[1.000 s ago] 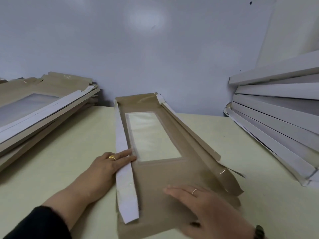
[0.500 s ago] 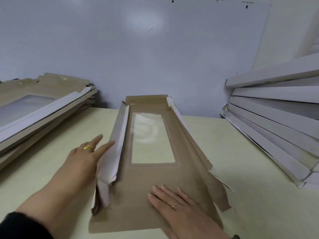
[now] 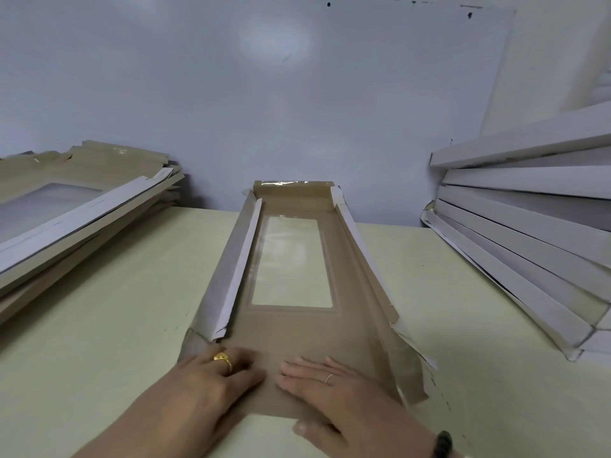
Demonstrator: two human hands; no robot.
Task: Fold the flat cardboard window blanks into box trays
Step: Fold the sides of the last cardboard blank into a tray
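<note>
Centre of the tabletop (image 3: pixel 109 325): one cardboard window blank (image 3: pixel 297 328), brown, half formed; long axis running straight away from the person toward the wall (image 3: pixel 231 94); near short end under the hands, far end flap (image 3: pixel 291 188) already raised; clear window (image 3: pixel 292 262) in the farther half of the panel.

Left hand (image 3: pixel 215 378): fingers flat and roughly straight, pressing the near left part of the panel, gripping nothing; gold ring worn. Right hand (image 3: pixel 334 385): likewise flat on the near right part, holding nothing; thin ring, dark wristband. Both equally near the unfolded near end; hands just beside one another.

Left side wall (image 3: pixel 236 269): standing, its white face turned inward. Right side wall (image 3: pixel 363 259): leaning outward, its near corner flap (image 3: pixel 406 368) splayed on the tabletop.

Judgement: near end flap not yet raised; likely the next fold, toward the far end.

Surroundings: stack of flat blanks (image 3: pixel 76 216) far left; stack of white folded trays (image 3: pixel 529 233) far right; both well apart from the work, nothing in the way.
</note>
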